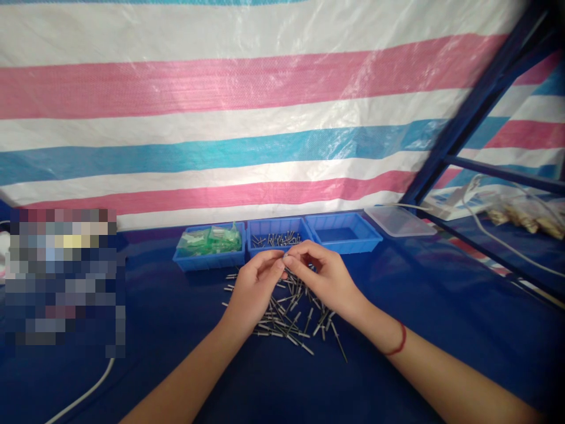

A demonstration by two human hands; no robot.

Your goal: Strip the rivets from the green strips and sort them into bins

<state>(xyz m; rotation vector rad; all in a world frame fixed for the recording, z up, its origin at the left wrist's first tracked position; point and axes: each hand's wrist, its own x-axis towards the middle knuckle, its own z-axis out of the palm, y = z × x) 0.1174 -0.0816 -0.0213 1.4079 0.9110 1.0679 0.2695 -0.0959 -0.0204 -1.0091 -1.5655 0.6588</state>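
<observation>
My left hand (255, 288) and my right hand (324, 274) meet fingertip to fingertip above a loose pile of small metal pins (289, 315) on the blue table top. Both hands pinch a small pale part (286, 259) between thumb and fingers; what it is stays too small to make out. Behind them stand three blue trays: the left one (207, 259) holds green plastic pieces, the middle one (276, 227) holds more metal pins, the right one (346, 241) shows only its bare floor. A red cord circles my right wrist.
A clear plastic lid (399, 221) lies right of the trays. A striped tarp (247, 118) hangs behind. A blue metal frame (468, 123) rises at right, with cables and bags beyond it. A white cable (83, 394) runs at lower left, under a blurred patch.
</observation>
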